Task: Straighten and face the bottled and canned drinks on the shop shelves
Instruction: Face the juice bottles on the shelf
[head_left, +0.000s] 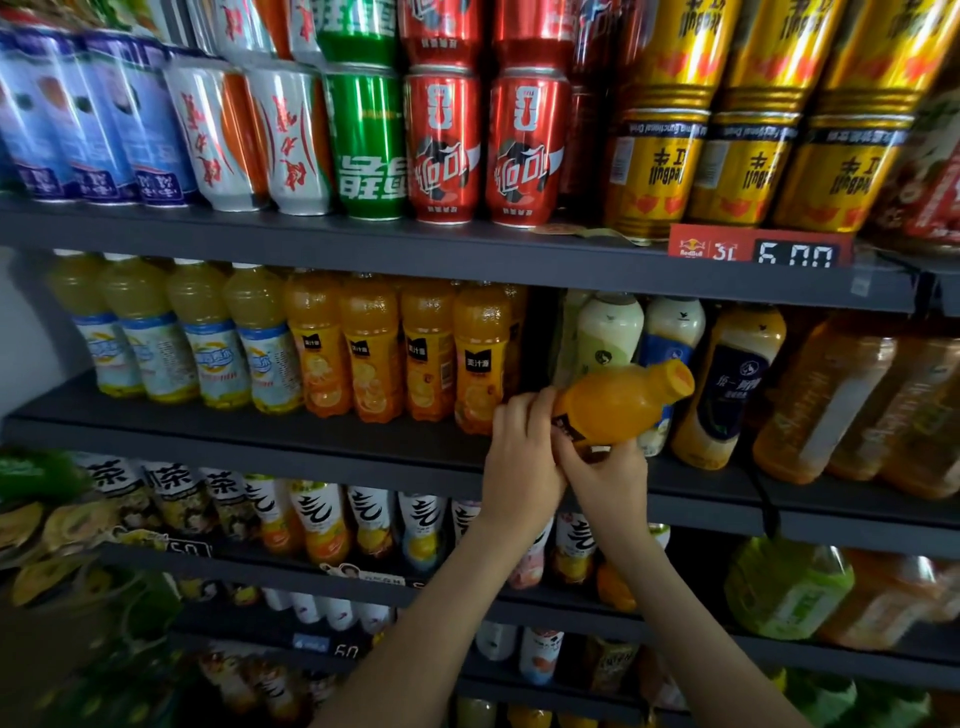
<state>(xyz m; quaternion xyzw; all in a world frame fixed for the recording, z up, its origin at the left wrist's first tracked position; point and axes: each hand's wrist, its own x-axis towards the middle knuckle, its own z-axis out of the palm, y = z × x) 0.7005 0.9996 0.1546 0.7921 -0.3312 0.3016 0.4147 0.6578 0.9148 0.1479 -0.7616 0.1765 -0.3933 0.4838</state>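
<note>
Left hand (522, 457), right hand (605, 480): curled, touching.

Hidden behind left hand (522, 457), right hand (608, 478): orange bottle (623, 402) base; lowest bottles (540, 654) blurred, perhaps juice.

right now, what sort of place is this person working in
Most likely a convenience shop's drinks aisle: dark metal shelves carry tight rows of red drink cans and orange juice bottles, a red price tag sits on a shelf edge, and the left hand and right hand hold one orange plastic bottle.
</note>
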